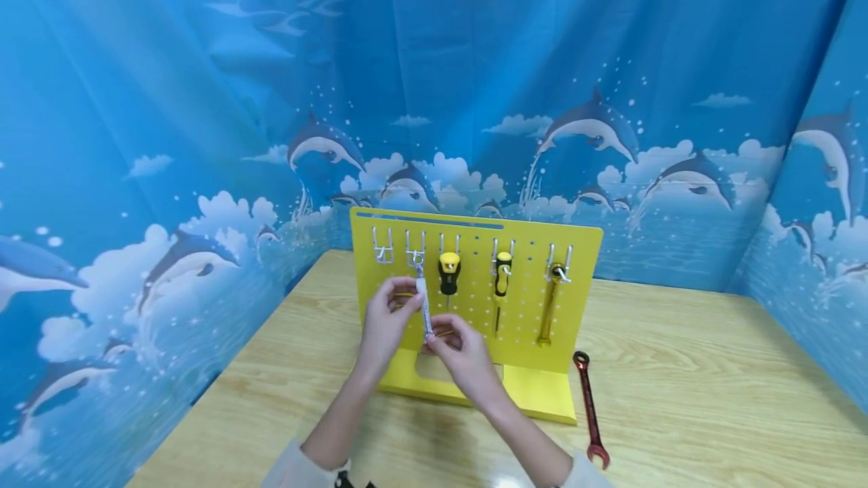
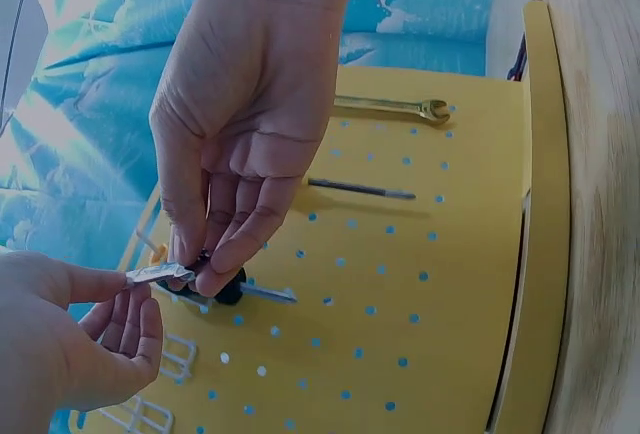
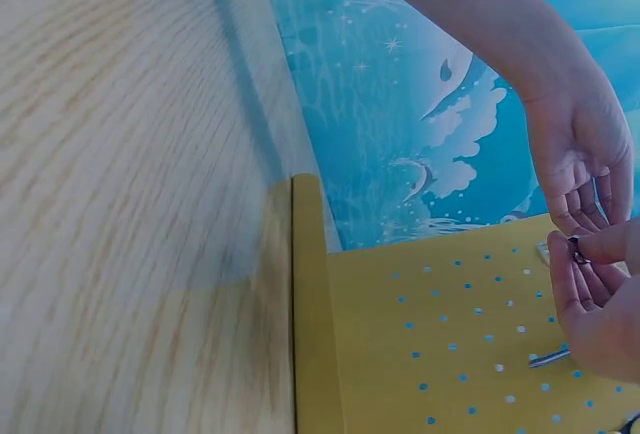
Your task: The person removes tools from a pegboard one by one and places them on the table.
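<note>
Both hands hold a silver combination wrench [image 1: 423, 300] nearly upright in front of a yellow pegboard [image 1: 475, 322]. My left hand [image 1: 384, 326] pinches its shank between thumb and fingers; my right hand [image 1: 466, 360] pinches the lower end, mostly covering it. The wrench's ring end overlaps the second metal hook [image 1: 415, 239] from the left in the head view. In the left wrist view, the left hand [image 2: 60, 334] and the right hand [image 2: 250, 124] meet at the wrench [image 2: 160, 274]. The right wrist view shows the right hand [image 3: 605, 309] close below the left hand [image 3: 580, 159].
On the pegboard hang a stubby-handled screwdriver [image 1: 449, 269], a slimmer screwdriver [image 1: 502, 277] and a gold wrench [image 1: 549, 307]. A red wrench [image 1: 591, 413] lies on the wooden table [image 1: 678, 382], right of the board's base. Another hook [image 1: 383, 247] is at the far left.
</note>
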`<state>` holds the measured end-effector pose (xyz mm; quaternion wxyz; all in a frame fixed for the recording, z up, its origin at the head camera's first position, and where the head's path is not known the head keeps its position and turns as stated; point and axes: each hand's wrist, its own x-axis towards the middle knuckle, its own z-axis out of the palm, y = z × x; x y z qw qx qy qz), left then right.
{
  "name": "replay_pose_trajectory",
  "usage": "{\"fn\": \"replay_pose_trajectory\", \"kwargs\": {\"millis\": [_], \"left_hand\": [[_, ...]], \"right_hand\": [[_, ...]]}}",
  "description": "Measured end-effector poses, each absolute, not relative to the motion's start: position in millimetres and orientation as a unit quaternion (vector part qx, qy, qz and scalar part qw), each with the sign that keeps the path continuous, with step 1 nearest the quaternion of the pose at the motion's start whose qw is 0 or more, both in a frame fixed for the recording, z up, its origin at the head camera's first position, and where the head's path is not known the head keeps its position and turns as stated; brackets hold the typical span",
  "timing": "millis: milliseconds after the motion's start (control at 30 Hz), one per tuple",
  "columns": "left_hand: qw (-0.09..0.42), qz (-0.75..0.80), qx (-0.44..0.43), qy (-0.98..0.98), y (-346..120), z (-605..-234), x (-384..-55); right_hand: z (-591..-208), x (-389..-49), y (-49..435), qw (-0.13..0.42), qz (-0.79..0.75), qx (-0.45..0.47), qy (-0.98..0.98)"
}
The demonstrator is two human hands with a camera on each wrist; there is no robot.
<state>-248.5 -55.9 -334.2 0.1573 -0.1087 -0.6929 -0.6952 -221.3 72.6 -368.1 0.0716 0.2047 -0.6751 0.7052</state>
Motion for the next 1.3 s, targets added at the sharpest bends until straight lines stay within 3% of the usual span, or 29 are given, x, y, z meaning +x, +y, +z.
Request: {"fn": "replay_pose_trajectory", "kwargs": {"millis": [267, 900, 1300], "left_hand": [[0.165, -0.696, -0.171, -0.677, -44, -329, -237], [0.103, -0.684, -0.235, -0.682, 5, -337, -226], [0.09, -0.665, -0.266, -0.692, 31, -324, -202]], "right_hand": [[-361, -209, 91, 0.09, 0.669, 0.203, -0.71], [-370, -188, 143, 0.12, 0.642, 0.131, -0.746], [-379, -175, 171, 0.168, 0.629, 0.139, -0.747]]}}
